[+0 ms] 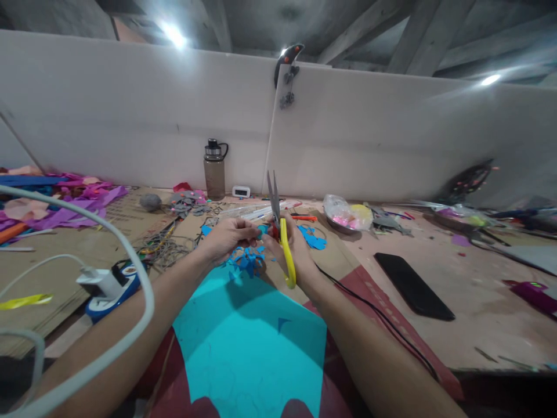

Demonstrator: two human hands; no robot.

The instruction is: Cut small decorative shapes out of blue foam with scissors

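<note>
My right hand (298,247) is closed around a pair of scissors (286,249) with yellow handles, its blades pointing up and slightly parted. Close beside it, my left hand (228,238) pinches a small blue-teal cut piece (262,231), which the fingertips of my right hand also seem to touch. Below both hands lies a large turquoise sheet (256,342) with faint drawn lines and a small dark triangle on it. Blue scraps (248,261) are heaped at its far edge. More blue cut pieces (314,238) rest just right of my right hand.
A bottle (214,174) and a small white digital display (241,191) stand by the white partition. On the right are a black phone (413,285) and a bowl of bagged bits (346,217). A power strip (114,293) and a thick pale cable (139,273) are on the left.
</note>
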